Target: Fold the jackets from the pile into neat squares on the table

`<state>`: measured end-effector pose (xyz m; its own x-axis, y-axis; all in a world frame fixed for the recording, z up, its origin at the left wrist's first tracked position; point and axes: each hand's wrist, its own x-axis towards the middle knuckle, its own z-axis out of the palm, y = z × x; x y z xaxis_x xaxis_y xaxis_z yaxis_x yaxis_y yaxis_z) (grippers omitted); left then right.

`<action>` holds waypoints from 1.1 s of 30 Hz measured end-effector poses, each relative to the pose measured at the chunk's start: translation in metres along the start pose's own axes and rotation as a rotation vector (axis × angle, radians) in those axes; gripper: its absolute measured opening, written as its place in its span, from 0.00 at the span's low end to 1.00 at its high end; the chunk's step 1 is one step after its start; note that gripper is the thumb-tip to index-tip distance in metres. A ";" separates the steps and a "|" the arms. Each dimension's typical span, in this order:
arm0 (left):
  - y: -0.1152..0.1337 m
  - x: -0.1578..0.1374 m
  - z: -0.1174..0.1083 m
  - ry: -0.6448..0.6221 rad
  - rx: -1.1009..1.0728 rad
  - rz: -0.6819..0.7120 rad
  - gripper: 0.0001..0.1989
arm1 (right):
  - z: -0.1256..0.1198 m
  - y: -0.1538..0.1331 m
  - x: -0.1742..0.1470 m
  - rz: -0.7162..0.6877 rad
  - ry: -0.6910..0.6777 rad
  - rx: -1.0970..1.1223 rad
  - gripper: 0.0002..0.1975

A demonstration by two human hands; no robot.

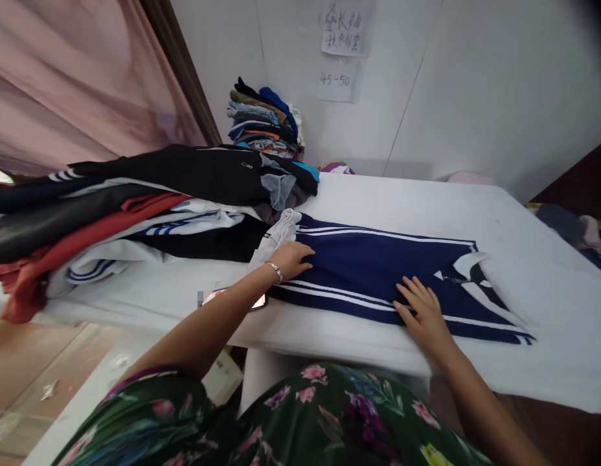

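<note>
one navy garment (359, 262) with white double stripes along both long edges lies flat on a white-covered table (349, 200), directly in front of the person, its white-edged collar (468, 264) toward the right.

the two hands are well apart on it: the left hand (291, 259) rests at the end away from the collar, thumb and forefinger parted, just beside some bunched pale fabric (282, 226) (whether that belongs to the same piece, i cannot tell). the right hand (419, 307) lies palm down across the near stripes, fingers spread, nearer the collar. a silvery bracelet (275, 272) circles the left wrist, and a flat object (259, 301) is partly hidden by the left forearm.

to the left spreads a loose heap of clothes, with a black garment (184, 171) on top and a red one (101, 226) trailing over the table's near edge. behind it, a folded stack (264, 123) rises by the pale wall (417, 116), where two handwritten papers hang (the lower sheet (337, 81) reads 45-50). a pink curtain (101, 71) fills the upper left, and more clothes (563, 226) show beyond the table's right side.
</note>
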<state>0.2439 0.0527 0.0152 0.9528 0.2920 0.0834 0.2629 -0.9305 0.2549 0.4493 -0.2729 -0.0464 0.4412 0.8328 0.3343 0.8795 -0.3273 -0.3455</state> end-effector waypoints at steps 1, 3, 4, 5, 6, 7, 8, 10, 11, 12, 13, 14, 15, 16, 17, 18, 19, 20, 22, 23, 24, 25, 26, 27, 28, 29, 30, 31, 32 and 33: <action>-0.002 -0.006 0.000 -0.013 0.045 0.010 0.18 | 0.001 -0.006 0.004 -0.037 -0.010 0.005 0.22; -0.004 -0.012 0.002 -0.022 0.117 0.005 0.19 | 0.003 -0.016 0.013 -0.091 -0.037 0.008 0.21; -0.004 -0.013 0.003 -0.018 0.144 -0.004 0.19 | 0.005 -0.021 0.018 -0.107 -0.052 0.001 0.21; -0.004 -0.013 0.004 -0.013 0.167 -0.010 0.20 | 0.007 -0.024 0.022 -0.116 -0.069 -0.014 0.20; -0.003 -0.012 0.005 -0.009 0.188 -0.010 0.20 | 0.010 -0.027 0.026 -0.121 -0.085 -0.036 0.20; -0.003 -0.011 0.006 -0.002 0.208 -0.007 0.21 | 0.012 -0.028 0.028 -0.122 -0.098 -0.060 0.20; -0.002 -0.009 0.008 0.005 0.229 -0.003 0.22 | 0.013 -0.029 0.030 -0.123 -0.108 -0.083 0.21; -0.003 -0.005 0.008 0.013 0.270 0.004 0.23 | 0.015 -0.029 0.032 -0.130 -0.119 -0.111 0.20; -0.003 -0.004 0.008 0.011 0.289 0.004 0.23 | 0.015 -0.028 0.032 -0.136 -0.121 -0.118 0.20; -0.004 -0.003 0.007 0.004 0.305 0.001 0.23 | 0.015 -0.026 0.031 -0.141 -0.121 -0.121 0.20; -0.005 -0.002 0.005 -0.004 0.319 -0.006 0.22 | 0.013 -0.023 0.030 -0.145 -0.118 -0.121 0.20; -0.005 -0.001 0.003 -0.010 0.330 -0.015 0.22 | 0.012 -0.021 0.029 -0.146 -0.110 -0.119 0.21; -0.006 -0.002 0.002 -0.011 0.340 -0.024 0.21 | 0.010 -0.017 0.027 -0.146 -0.099 -0.118 0.22; -0.006 -0.003 0.000 -0.011 0.348 -0.030 0.20 | 0.009 -0.014 0.025 -0.148 -0.090 -0.118 0.23; -0.005 -0.004 0.000 -0.017 0.355 -0.030 0.20 | 0.008 -0.011 0.023 -0.155 -0.087 -0.119 0.25; -0.005 -0.006 0.000 -0.031 0.361 -0.027 0.19 | 0.008 -0.009 0.020 -0.169 -0.091 -0.122 0.25; -0.004 -0.009 0.000 -0.050 0.365 -0.025 0.20 | 0.009 -0.006 0.018 -0.186 -0.103 -0.124 0.26; -0.004 -0.011 0.001 -0.072 0.364 -0.026 0.20 | 0.010 -0.004 0.016 -0.202 -0.119 -0.125 0.26; -0.004 -0.015 0.003 -0.105 0.347 -0.036 0.21 | 0.013 -0.002 0.013 -0.214 -0.141 -0.120 0.26; -0.004 -0.016 0.003 -0.114 0.332 -0.046 0.23 | 0.015 -0.002 0.012 -0.207 -0.141 -0.113 0.26; -0.004 -0.016 0.002 -0.123 0.311 -0.059 0.25 | 0.016 -0.002 0.012 -0.196 -0.137 -0.104 0.26; -0.003 -0.015 0.000 -0.132 0.280 -0.075 0.26 | 0.017 -0.004 0.012 -0.184 -0.133 -0.091 0.26; -0.001 -0.013 -0.003 -0.133 0.241 -0.092 0.28 | 0.017 -0.006 0.012 -0.172 -0.130 -0.077 0.26; 0.001 -0.011 -0.005 -0.119 0.201 -0.109 0.29 | 0.016 -0.010 0.013 -0.160 -0.127 -0.063 0.25; 0.005 -0.007 -0.008 -0.088 0.164 -0.121 0.29 | 0.014 -0.015 0.015 -0.147 -0.122 -0.051 0.24; 0.008 -0.003 -0.009 -0.046 0.139 -0.125 0.28 | 0.012 -0.020 0.016 -0.135 -0.116 -0.041 0.23; 0.012 0.001 -0.010 -0.001 0.132 -0.115 0.26 | 0.010 -0.027 0.018 -0.126 -0.116 -0.031 0.22; 0.014 0.005 -0.008 0.038 0.147 -0.100 0.24 | 0.008 -0.034 0.020 -0.122 -0.128 -0.019 0.21; 0.015 0.009 -0.006 0.061 0.179 -0.086 0.23 | 0.006 -0.040 0.022 -0.122 -0.153 -0.003 0.21; 0.015 0.012 -0.001 0.062 0.218 -0.084 0.23 | 0.004 -0.045 0.023 -0.126 -0.190 0.016 0.21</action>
<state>0.2593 0.0426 0.0212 0.9169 0.3768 0.1313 0.3735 -0.9263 0.0496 0.4190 -0.2371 -0.0261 0.2854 0.9363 0.2049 0.9217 -0.2095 -0.3263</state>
